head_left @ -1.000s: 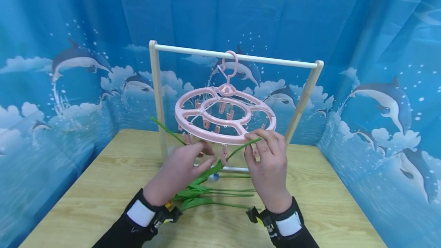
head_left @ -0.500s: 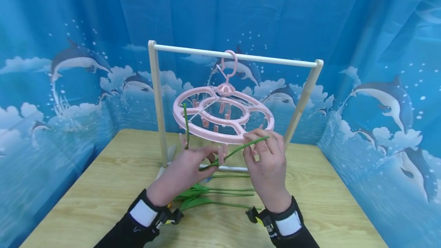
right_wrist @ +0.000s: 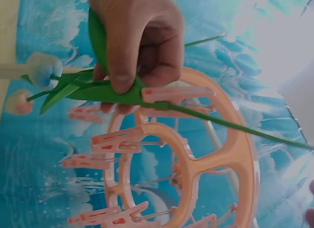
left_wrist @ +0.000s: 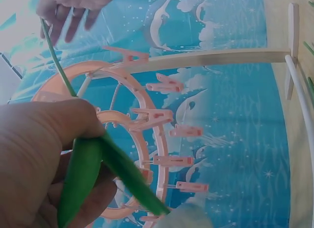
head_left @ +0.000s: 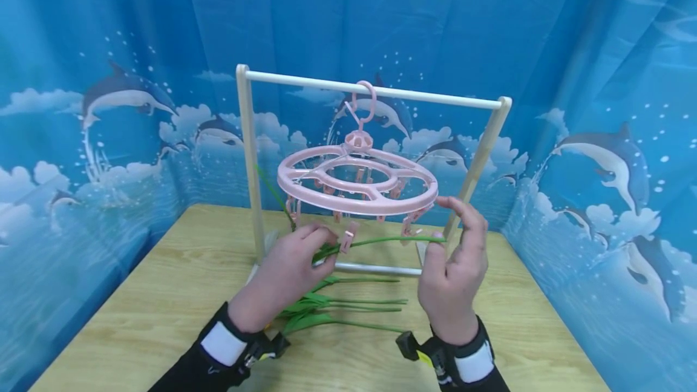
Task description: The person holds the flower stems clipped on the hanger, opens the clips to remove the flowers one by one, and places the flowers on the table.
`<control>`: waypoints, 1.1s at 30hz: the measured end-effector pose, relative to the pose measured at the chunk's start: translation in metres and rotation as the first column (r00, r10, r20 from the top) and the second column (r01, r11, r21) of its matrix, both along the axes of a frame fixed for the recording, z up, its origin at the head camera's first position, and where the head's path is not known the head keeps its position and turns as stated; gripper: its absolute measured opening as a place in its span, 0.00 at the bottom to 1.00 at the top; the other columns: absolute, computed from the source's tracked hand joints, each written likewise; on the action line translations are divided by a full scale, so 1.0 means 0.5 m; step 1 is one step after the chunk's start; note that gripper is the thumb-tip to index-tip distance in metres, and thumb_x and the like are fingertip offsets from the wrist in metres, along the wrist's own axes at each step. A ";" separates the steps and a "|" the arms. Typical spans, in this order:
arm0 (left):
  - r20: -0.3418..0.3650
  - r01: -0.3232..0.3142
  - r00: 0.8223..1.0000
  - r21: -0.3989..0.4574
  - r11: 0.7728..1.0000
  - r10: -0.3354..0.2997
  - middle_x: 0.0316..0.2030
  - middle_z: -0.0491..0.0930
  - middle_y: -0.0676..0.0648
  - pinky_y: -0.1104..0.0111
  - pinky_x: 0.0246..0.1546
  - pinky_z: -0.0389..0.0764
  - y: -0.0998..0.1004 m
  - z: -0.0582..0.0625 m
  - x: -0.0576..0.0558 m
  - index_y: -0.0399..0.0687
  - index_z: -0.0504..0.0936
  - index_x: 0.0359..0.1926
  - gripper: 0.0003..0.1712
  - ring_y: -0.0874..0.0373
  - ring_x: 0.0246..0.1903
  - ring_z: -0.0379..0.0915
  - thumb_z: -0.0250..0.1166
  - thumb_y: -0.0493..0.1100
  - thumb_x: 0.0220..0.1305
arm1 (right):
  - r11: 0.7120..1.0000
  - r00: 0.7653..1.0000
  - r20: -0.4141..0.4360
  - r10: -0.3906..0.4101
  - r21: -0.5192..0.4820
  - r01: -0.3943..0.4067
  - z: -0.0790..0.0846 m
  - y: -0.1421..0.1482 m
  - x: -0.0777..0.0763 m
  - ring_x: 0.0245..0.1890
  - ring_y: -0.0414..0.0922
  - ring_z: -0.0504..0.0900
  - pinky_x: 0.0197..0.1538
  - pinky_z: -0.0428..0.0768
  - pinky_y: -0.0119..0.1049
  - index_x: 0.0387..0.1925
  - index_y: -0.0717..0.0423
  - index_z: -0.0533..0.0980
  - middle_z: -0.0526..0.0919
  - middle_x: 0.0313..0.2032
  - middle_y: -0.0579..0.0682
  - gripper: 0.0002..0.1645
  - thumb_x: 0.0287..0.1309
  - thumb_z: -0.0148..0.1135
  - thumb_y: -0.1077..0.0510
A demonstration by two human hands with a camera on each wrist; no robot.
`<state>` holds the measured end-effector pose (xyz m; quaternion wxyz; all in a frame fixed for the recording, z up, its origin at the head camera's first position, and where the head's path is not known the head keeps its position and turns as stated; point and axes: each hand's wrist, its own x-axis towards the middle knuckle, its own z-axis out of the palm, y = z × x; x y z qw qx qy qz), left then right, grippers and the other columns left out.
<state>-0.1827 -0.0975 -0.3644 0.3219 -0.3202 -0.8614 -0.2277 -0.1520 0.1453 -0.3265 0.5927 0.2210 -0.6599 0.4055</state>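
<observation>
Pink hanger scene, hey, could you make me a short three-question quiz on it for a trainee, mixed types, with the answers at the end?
1. Multiple choice: what is in the grip of the left hand?
A. a sleeve
B. a green-leaved stem
C. a water bottle

2. True or false: the pink hanger lies flat on the table.

3. Fill in the blank: the blue curtain is printed with leaping ____ among clouds and water.

Key: 1. B. 2. False; it hangs by its hook. 3. dolphins.
</observation>
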 end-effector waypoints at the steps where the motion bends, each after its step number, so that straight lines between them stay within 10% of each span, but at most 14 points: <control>1: -0.006 -0.006 1.000 0.002 1.000 0.006 0.42 0.91 0.55 0.74 0.40 0.90 0.000 0.001 0.002 0.53 0.86 0.46 0.20 0.64 0.38 0.88 0.86 0.42 0.56 | 0.999 0.999 -0.039 0.019 -0.042 -0.021 0.005 -0.003 0.005 0.65 0.52 0.78 0.75 0.72 0.38 0.62 0.75 0.74 0.83 0.56 0.69 0.30 0.57 0.46 0.78; 7: -0.046 -0.022 0.999 0.005 1.000 0.022 0.37 0.90 0.57 0.74 0.36 0.87 -0.002 0.009 0.013 0.55 0.86 0.43 0.18 0.65 0.33 0.83 0.86 0.43 0.56 | 0.983 0.940 -0.339 -0.037 -0.184 -0.027 0.044 -0.041 0.036 0.62 0.52 0.80 0.75 0.75 0.46 0.43 0.79 0.77 0.87 0.49 0.63 0.19 0.52 0.44 0.78; 12: -0.113 -0.008 0.994 0.004 1.000 0.009 0.40 0.89 0.56 0.70 0.43 0.91 -0.003 0.016 0.024 0.55 0.88 0.43 0.17 0.62 0.39 0.85 0.86 0.41 0.55 | 0.992 0.892 -0.437 -0.117 -0.088 0.087 0.055 -0.056 0.056 0.51 0.57 0.83 0.68 0.80 0.41 0.35 0.73 0.79 0.86 0.40 0.64 0.11 0.60 0.50 0.72; 19: -0.183 0.019 0.983 0.021 1.000 -0.014 0.41 0.87 0.54 0.69 0.45 0.91 -0.002 0.022 0.039 0.52 0.89 0.42 0.17 0.59 0.42 0.83 0.85 0.36 0.54 | 0.953 0.998 -0.069 0.008 0.304 0.013 0.018 -0.022 0.040 0.41 0.56 0.82 0.47 0.82 0.37 0.49 0.66 0.86 0.89 0.45 0.62 0.16 0.65 0.61 0.62; 24: -0.202 0.022 0.979 0.024 0.999 -0.017 0.41 0.88 0.53 0.68 0.46 0.91 0.001 0.023 0.044 0.52 0.89 0.42 0.16 0.59 0.42 0.83 0.84 0.35 0.56 | 0.895 0.981 0.177 -0.081 0.445 -0.007 -0.001 -0.009 0.027 0.50 0.54 0.84 0.49 0.85 0.45 0.61 0.60 0.85 0.90 0.55 0.57 0.24 0.75 0.68 0.47; 33: -0.225 0.096 0.970 0.021 0.995 -0.089 0.43 0.88 0.52 0.69 0.49 0.92 0.010 0.024 0.044 0.49 0.89 0.44 0.18 0.58 0.46 0.84 0.85 0.34 0.55 | 0.856 0.967 0.224 -0.120 0.516 -0.013 -0.001 -0.010 0.024 0.54 0.52 0.88 0.62 0.89 0.56 0.57 0.58 0.87 0.94 0.52 0.51 0.27 0.58 0.82 0.54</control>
